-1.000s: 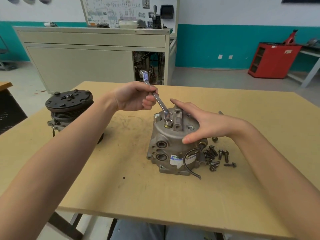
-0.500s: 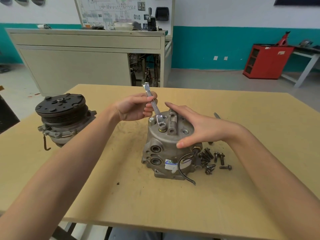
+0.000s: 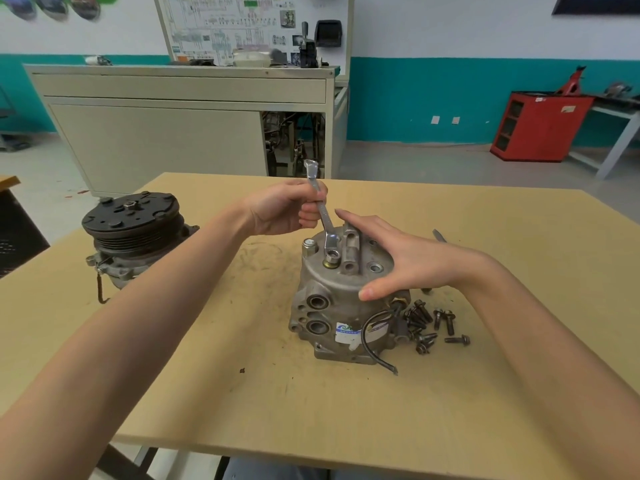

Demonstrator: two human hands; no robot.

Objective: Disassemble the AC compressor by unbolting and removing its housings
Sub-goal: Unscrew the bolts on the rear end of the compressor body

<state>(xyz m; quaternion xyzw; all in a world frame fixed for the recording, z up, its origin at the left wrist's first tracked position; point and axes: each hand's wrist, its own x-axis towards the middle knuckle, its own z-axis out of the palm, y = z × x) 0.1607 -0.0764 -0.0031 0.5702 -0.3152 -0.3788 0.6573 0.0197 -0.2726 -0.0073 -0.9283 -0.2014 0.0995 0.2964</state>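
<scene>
While your left hand [image 3: 284, 211] grips the wrench [image 3: 326, 225], your right hand [image 3: 401, 261] presses straight-fingered on the compressor [image 3: 332, 306]. Just beside it, bolts [image 3: 429, 323] lie toward the worktop's [image 3: 242, 410] right edge.

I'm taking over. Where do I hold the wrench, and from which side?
Probably the wrench high on its shank, from the left, as the left hand does: its ring end sits on a bolt atop the compressor, the shank rises, and the right hand covers the right side.

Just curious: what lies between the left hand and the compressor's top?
The head view shows a wrench, gripped by the left hand, slanting down onto a bolt atop the compressor.
</scene>
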